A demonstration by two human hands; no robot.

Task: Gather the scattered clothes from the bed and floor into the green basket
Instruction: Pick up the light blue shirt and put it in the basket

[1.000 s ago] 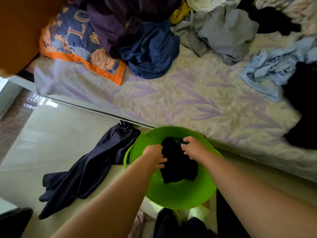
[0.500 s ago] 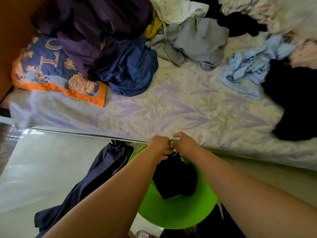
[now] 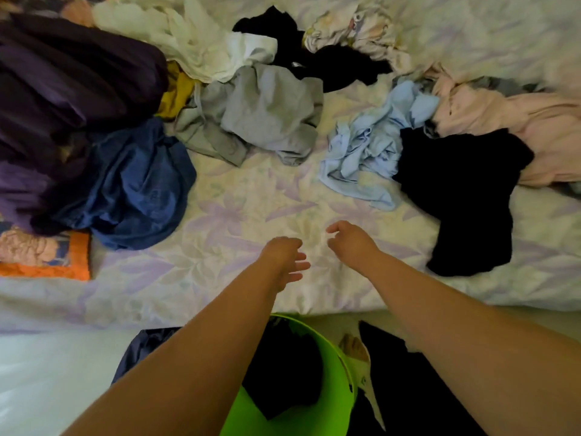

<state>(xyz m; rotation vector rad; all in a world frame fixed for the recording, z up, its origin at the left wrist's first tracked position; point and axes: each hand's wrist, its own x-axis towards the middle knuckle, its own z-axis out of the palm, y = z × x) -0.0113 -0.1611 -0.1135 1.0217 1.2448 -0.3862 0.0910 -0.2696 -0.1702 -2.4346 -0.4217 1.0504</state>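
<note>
- Since a second ago we have let go of the black garment (image 3: 283, 369) in the green basket (image 3: 336, 382) and brought both hands up over the bed (image 3: 251, 215).
- Nearest us, the basket sits on the floor against the bed edge, its mouth tipped up toward us; a navy garment (image 3: 141, 347) lies on the floor just left of it.
- Our left hand (image 3: 287, 258) and right hand (image 3: 350, 242) hover side by side, fingers loose, holding nothing.
- Beyond them, the black top (image 3: 465, 196) runs long from lower right up toward the light blue shirt (image 3: 371, 152); grey (image 3: 267, 118) and dark blue (image 3: 135, 184) heaps lie farther left.
- We judge the risks thus: overlapping pieces may drag neighbours off the bed, and the floor garment may be forgotten.
</note>
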